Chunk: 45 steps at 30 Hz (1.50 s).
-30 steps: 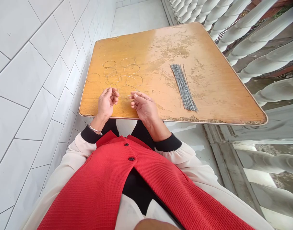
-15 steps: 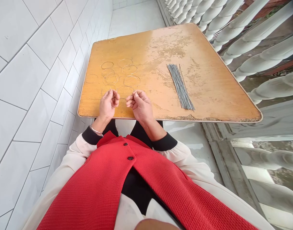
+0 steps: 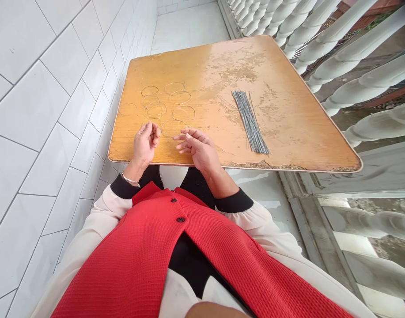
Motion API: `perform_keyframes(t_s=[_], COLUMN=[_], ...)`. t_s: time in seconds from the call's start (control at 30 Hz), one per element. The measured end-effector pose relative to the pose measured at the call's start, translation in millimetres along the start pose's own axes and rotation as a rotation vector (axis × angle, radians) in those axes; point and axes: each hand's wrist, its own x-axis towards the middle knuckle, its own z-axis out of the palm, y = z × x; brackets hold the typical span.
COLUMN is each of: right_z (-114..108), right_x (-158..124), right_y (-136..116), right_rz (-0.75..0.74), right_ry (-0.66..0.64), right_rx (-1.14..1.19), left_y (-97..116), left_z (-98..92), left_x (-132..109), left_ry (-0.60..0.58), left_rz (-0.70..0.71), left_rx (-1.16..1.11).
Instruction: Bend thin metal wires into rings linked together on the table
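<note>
My left hand (image 3: pixel 146 140) hovers over the near left part of the table, its thumb and fingers curled together; whatever they may pinch is too thin to make out. Opposite it, my right hand (image 3: pixel 198 145) is open, fingers stretched and apart, with nothing visible in it. A thin wire ring (image 3: pixel 165 134) shows between the two hands; whether either touches it I cannot tell. Several more wire loops lie just beyond, among them a round one (image 3: pixel 149 86) and a larger one (image 3: pixel 194 114), some overlapping.
A bundle of straight grey wires (image 3: pixel 250 121) rests on the right part of the worn wooden table (image 3: pixel 298 128). A white tiled wall (image 3: pixel 50 106) runs along the left. White balusters (image 3: pixel 364 84) stand along the right side.
My right hand has loosened from a pinch, its fingers spreading as it shifts slightly right. My left hand has drawn a little left, still curled. The gap between the hands is wider.
</note>
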Motion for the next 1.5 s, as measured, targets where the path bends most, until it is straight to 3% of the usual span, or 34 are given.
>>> perform_keyframes(t_s=[0.13,0.27,0.4,0.57,0.7,0.87,1.2,1.4,1.5], right_z=[-18.8,-23.2,-7.9,7.9,8.9,6.6,3.8,3.0,-1.7], right_x=[0.9,10.2,26.5,43.4,42.4,33.6,34.8,30.3,27.0], right_y=[-10.9,-27.3,-41.5,-42.0,-39.6,-43.4,-29.7,-24.5,-28.5], right_rz=[-0.018,-0.218,-0.446,-0.433,-0.297,-0.286,-0.434,-0.352,-0.291], right_ry=[0.031,0.092,-0.064,-0.309,-0.328,-0.270,-0.159,-0.094,-0.073], right_rx=[-0.125,-0.364,-0.574,-0.628,-0.571,-0.583,-0.701,-0.564,-0.513], left_y=[4.5,5.2,6.0,11.7,16.2,17.4,15.5,4.1,5.4], left_z=[-7.1,-8.4,-5.3,-4.5,-5.8,-4.6,2.5,1.1,-6.1], left_x=[2.0,1.4,-0.8,-1.3,0.8,1.2,-2.0,-2.1,-1.6], left_ry=[-0.028,-0.149,-0.320,-0.476,-0.418,-0.303,-0.258,-0.233,-0.258], left_rz=[-0.043,-0.119,-0.175,-0.207,-0.216,-0.222,-0.249,-0.199,-0.206], left_rx=[0.008,0.022,0.047,0.057,0.095,0.159,0.193,0.176,0.288])
